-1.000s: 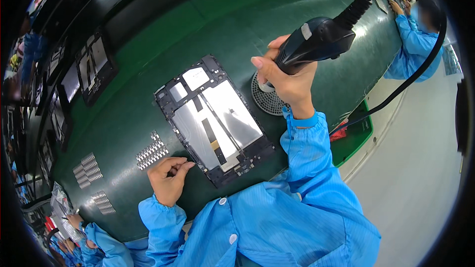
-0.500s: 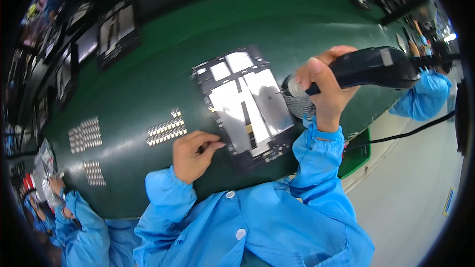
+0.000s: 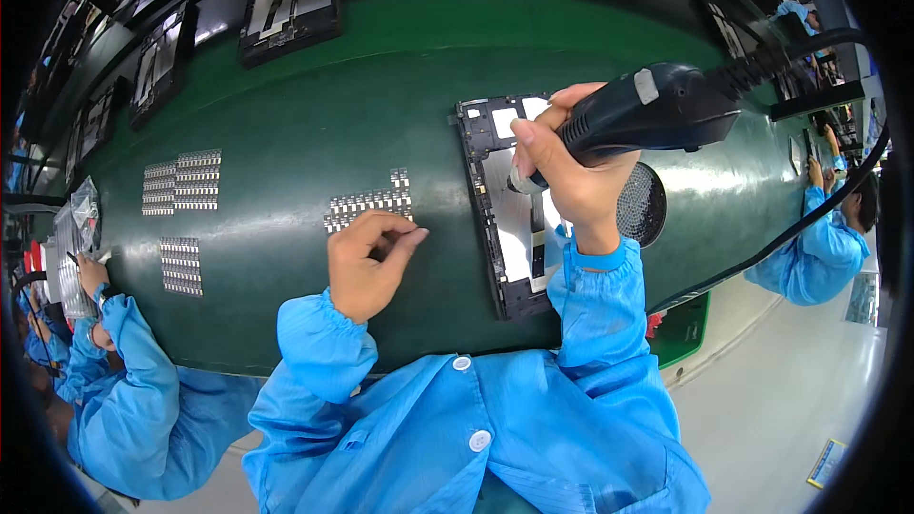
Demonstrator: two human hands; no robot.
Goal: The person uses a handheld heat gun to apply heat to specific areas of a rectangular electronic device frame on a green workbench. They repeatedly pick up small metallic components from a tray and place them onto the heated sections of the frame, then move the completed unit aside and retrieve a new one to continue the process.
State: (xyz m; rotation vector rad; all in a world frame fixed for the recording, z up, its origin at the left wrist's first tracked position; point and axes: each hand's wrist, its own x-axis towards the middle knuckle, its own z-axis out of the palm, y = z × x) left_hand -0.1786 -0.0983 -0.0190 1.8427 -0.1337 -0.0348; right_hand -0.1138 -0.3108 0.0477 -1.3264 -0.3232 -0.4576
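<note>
My right hand is wrapped round a black corded electric screwdriver, tilted over an opened tablet. The tablet lies on the green bench, with silver panels inside a black frame. My right hand and the screwdriver hide its upper right part and the bit's tip. My left hand is beside a panel of small electronic strips, thumb and forefinger pinched together. What is between those fingertips, if anything, is too small to name. A round dish of small metal parts sits right of the tablet, partly behind my right hand.
More part panels lie on the bench to the left. Opened tablets stand along the far dark strip. The screwdriver's cable loops down on the right. A green bin sits below the edge. Co-workers sit at both sides.
My view has shifted, so the bench things appear elsewhere. The screwdriver has moved from the tablet's right edge to over its middle. My left hand has moved from the tablet's edge to the strips.
</note>
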